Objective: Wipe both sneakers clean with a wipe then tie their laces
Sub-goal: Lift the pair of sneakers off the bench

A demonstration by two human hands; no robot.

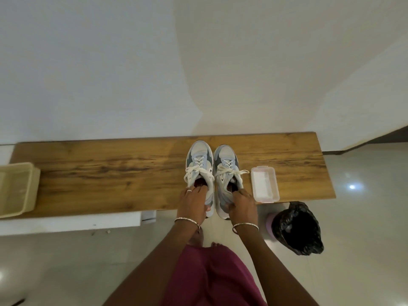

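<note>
Two white, grey and pale blue sneakers stand side by side on a wooden bench (110,173), toes toward the wall and heels over the front edge. Both have loose white laces. My left hand (192,203) grips the heel of the left sneaker (199,161), fingers curled into its opening. On the right sneaker (225,164), my right hand (241,205) holds the heel the same way. A clear plastic wipe box (264,184) with white wipes inside lies just right of the sneakers.
A beige plastic basket (15,188) sits at the bench's left end. On the tiled floor, right of my arms, stands a bin lined with a black bag (297,229). A white wall rises behind the bench.
</note>
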